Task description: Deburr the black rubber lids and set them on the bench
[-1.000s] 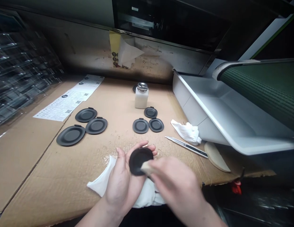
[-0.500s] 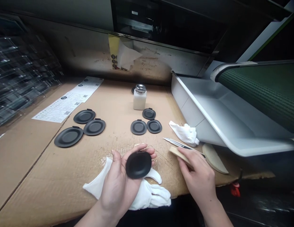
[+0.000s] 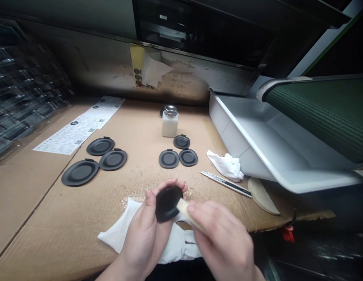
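Diagonally up-left, the beige pad (image 3: 184,207).

At left, I observe printed sheets (image 3: 82,127) on the cardboard (image 3: 140,125) — at right, a utility knife (image 3: 225,184) near crumpled white fabric (image 3: 228,166), itself beside a pale bin (image 3: 289,144).

Held disc (image 3: 169,203) smooth, matt plastic-looking; bottle cap (image 3: 170,111) glossy metal; glove (image 3: 176,244) matt cloth; worktop (image 3: 143,132) cardboard, scuffed.
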The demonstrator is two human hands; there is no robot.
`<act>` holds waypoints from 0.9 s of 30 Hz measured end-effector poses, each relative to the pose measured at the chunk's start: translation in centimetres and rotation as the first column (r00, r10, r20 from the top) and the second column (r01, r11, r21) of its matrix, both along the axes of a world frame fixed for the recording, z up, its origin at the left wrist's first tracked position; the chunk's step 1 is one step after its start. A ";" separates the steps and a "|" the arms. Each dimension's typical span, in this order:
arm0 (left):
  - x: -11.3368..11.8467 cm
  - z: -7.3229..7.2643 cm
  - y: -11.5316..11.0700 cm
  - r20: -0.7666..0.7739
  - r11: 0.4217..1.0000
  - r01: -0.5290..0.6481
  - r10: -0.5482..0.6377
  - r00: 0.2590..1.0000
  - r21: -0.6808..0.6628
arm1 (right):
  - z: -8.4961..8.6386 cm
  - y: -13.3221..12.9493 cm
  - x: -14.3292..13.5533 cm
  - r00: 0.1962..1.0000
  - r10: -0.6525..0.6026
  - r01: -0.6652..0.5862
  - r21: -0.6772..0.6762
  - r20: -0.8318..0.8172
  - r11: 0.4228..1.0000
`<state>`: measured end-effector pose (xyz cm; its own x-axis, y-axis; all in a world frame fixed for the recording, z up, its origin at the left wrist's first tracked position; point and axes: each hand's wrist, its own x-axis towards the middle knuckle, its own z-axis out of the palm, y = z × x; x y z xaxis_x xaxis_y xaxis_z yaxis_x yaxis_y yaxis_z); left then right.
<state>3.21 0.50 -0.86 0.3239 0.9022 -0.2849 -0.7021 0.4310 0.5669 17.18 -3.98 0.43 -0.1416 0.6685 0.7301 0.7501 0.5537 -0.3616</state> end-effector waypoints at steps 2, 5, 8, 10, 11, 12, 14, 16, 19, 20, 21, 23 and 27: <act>0.1 0.2 0.0 -0.024 1.000 0.005 -0.005 1.000 0.011 | -0.1 0.1 -1.5 0.999 0.043 -0.044 -0.040 -0.027 0.998; 0.1 0.5 -0.1 -0.056 1.000 0.010 -0.009 0.998 0.009 | -0.9 0.1 -3.0 0.998 0.001 -0.005 -0.058 -0.062 0.998; 0.0 0.5 -0.2 -0.077 1.000 -0.014 0.013 0.997 -0.016 | -1.4 -0.1 -3.7 0.994 0.003 -0.004 -0.014 -0.113 1.000; 0.0 0.4 -0.2 -0.075 0.999 -0.030 0.028 0.997 -0.021 | -1.3 -0.1 -3.5 0.994 0.013 -0.016 -0.024 -0.111 1.000; 0.0 0.3 -0.1 -0.065 1.000 -0.025 0.024 0.998 -0.019 | -1.3 -0.1 -3.2 0.996 0.012 -0.015 -0.039 -0.090 0.999; -0.1 0.2 -0.1 -0.053 1.000 -0.013 0.012 0.999 -0.018 | -1.3 -0.1 -2.9 0.998 0.008 -0.011 -0.057 -0.058 0.998; -0.1 0.1 0.1 -0.031 1.000 0.019 -0.020 0.999 -0.025 | -1.4 0.1 -2.1 1.000 -0.008 0.010 -0.084 0.024 0.996; -0.2 0.1 0.2 -0.016 0.999 0.037 -0.038 0.999 -0.040 | -1.4 0.5 -1.4 0.994 -0.003 0.012 -0.081 0.110 0.997; -0.2 0.3 0.3 -0.002 0.996 0.022 -0.023 1.000 -0.084 | -1.1 1.6 -0.4 0.980 0.028 -0.024 -0.019 0.199 1.000; -0.2 0.4 0.4 -0.007 0.995 0.007 -0.008 1.000 -0.103 | -0.9 2.0 0.0 0.978 0.031 -0.033 0.004 0.205 0.999; -0.2 0.6 0.4 -0.018 0.992 -0.008 0.006 1.000 -0.122 | -0.7 2.4 0.5 0.980 0.022 -0.029 0.031 0.197 0.999; -0.3 0.9 0.4 -0.037 0.988 -0.026 0.021 0.999 -0.150 | -0.5 2.9 1.6 0.985 -0.033 0.021 0.076 0.167 0.997; -0.4 1.1 0.6 0.016 0.983 -0.008 0.012 1.000 -0.183 | -1.3 2.3 3.4 0.955 -0.148 0.147 0.022 0.258 0.989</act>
<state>2.76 1.07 0.29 0.3213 0.8387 -0.4397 -0.7157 0.5191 0.4671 20.59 -1.65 -0.91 -0.2255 0.6947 0.6830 0.8911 0.4304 -0.1436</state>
